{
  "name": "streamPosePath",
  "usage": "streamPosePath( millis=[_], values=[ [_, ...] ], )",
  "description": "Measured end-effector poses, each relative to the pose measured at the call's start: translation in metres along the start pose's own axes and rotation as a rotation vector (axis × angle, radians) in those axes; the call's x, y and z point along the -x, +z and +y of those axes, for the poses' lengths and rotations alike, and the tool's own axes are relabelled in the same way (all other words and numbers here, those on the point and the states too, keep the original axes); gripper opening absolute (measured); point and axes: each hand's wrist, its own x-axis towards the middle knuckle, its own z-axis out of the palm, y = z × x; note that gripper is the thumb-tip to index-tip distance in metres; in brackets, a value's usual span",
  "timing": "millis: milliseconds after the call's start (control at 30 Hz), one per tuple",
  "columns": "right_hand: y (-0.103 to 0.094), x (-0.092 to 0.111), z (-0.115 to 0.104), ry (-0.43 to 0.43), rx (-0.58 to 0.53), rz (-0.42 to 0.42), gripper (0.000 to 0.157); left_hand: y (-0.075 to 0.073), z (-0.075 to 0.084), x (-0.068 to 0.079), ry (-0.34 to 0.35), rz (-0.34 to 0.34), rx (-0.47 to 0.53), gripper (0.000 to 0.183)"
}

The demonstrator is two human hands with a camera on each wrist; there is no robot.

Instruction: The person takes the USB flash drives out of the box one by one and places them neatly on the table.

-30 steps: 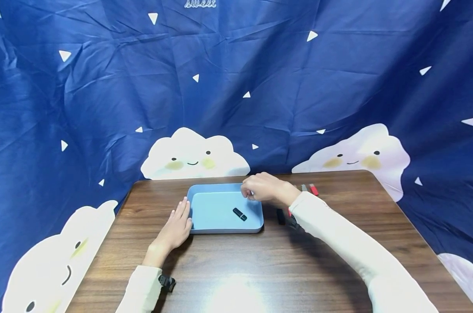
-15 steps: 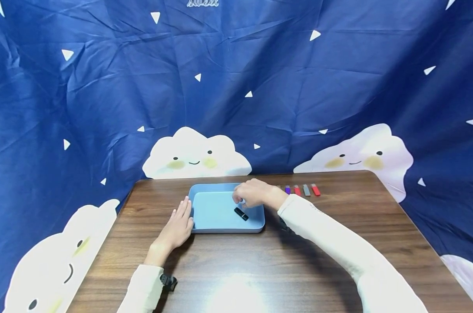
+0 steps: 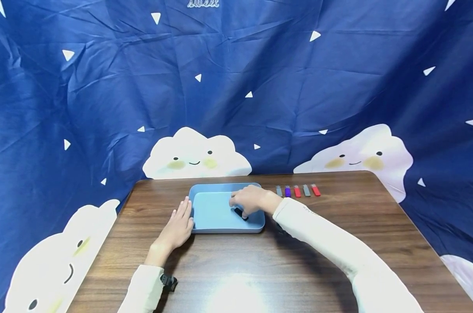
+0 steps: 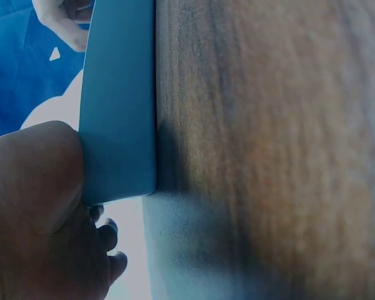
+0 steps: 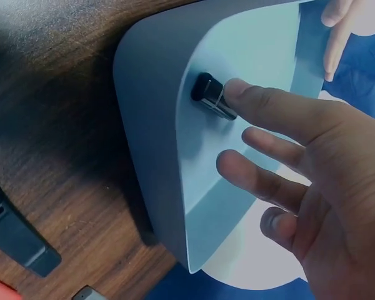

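A black USB stick with a light band lies in the shallow blue tray, near its right side. Over it is my right hand; in the right wrist view the thumb tip meets the stick, while the other fingers are spread apart from it. My left hand lies flat along the tray's left wall, fingers straight. From the left wrist, the palm shows against the tray wall.
In a row to the tray's right stand several USB sticks: grey, purple, red among them. Another black stick lies on the wooden table beside the tray. A blue cloth hangs behind.
My right hand has moved left and down from the tray's far right corner to the black USB stick. The row of sticks has come out from behind the right arm. My left hand stays.
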Motion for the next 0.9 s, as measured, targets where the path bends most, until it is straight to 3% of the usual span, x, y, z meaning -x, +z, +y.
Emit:
streamPosePath(
  millis=[167,567,700,900],
  values=[
    [0.003,-0.004,-0.003,0.003,0.004,-0.027,0.052,0.000,0.000,0.001,-0.003,0.004,0.010,0.063],
    [0.014,-0.010,0.007,0.077,-0.016,-0.003,0.031,-0.001,0.000,0.001,0.011,0.020,0.017,0.062],
    [0.008,-0.007,0.010,0.080,-0.052,0.004,0.031,0.000,0.000,0.001,0.012,0.023,0.013,0.062],
    [0.004,-0.005,0.008,0.077,-0.085,-0.060,0.039,0.000,0.001,0.001,0.005,0.016,0.017,0.062]
  ],
)
